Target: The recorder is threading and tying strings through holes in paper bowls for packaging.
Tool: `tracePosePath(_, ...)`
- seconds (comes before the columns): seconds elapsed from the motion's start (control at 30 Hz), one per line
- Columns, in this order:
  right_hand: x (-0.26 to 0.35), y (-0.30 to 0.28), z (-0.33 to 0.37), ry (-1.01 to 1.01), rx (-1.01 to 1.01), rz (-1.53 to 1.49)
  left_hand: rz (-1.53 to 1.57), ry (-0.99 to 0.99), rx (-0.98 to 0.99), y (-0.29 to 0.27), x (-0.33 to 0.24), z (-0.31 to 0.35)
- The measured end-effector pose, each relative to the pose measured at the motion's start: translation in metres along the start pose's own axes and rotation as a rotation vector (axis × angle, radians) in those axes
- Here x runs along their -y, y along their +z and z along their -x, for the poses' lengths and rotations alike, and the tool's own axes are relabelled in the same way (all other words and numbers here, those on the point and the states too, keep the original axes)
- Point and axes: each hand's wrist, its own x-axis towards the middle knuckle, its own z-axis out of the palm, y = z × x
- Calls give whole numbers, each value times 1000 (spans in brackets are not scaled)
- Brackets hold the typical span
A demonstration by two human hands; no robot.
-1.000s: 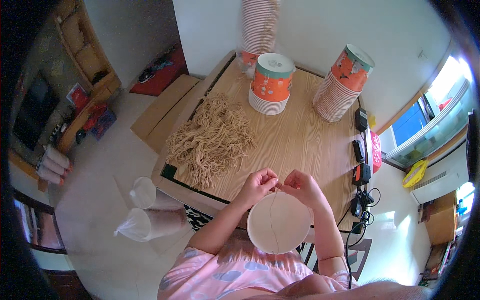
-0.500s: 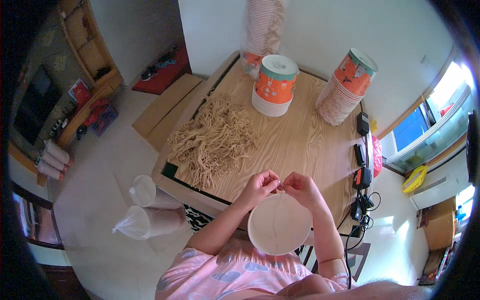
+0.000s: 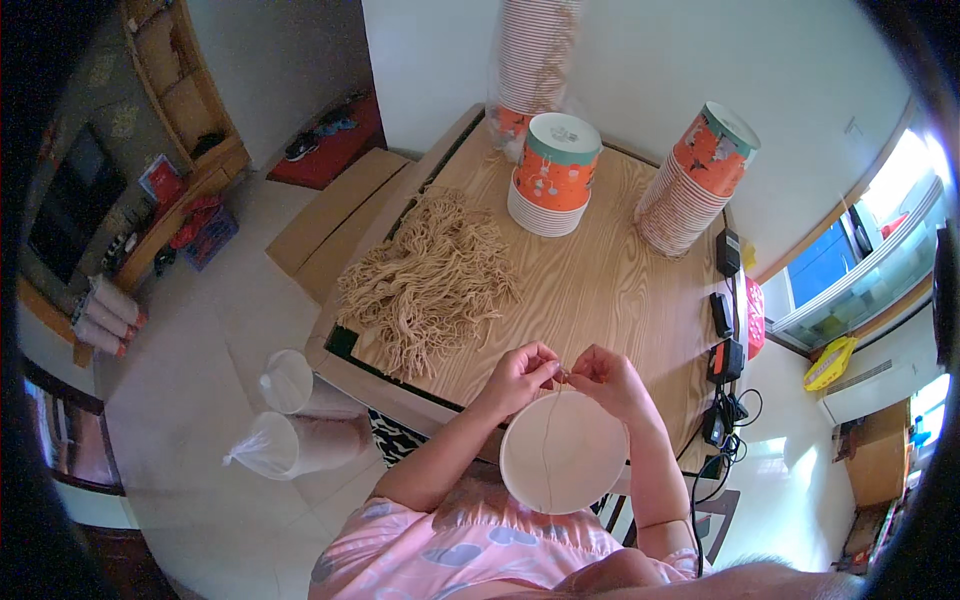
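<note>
A white round paper tub (image 3: 592,460) stands close to my body at the table's front edge, its wide mouth facing up. A thin beige string (image 3: 547,450) runs across that mouth to my fingertips. At the tub's far rim my left hand (image 3: 525,380) is closed in a pinch on the string. My right hand (image 3: 612,384) pinches the same string right beside it, the fingertips of both hands almost touching. The exact knot or loop between them is too small to make out. A loose heap of beige strings (image 3: 430,285) lies beyond my left hand.
Upturned orange and green paper tubs (image 3: 555,180) are nested on the table, with a tall bagged stack (image 3: 540,60) behind and a leaning stack (image 3: 695,185) at right. Black adapters and cables (image 3: 725,360) line the right edge. Bagged tubs (image 3: 315,445) lie on the floor at left.
Both hands stay pinched on the string at the tub's rim, with only slight finger movement. The whole view has shifted a little.
</note>
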Motion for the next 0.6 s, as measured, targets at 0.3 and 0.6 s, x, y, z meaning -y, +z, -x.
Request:
tracePosePath(0.3, 13, 1, 5, 5, 10, 41, 50, 15, -22, 0, -2, 2)
tracePosePath(0.6, 16, 1, 8, 21, 2, 26, -137, 21, -4, 2, -7, 6)
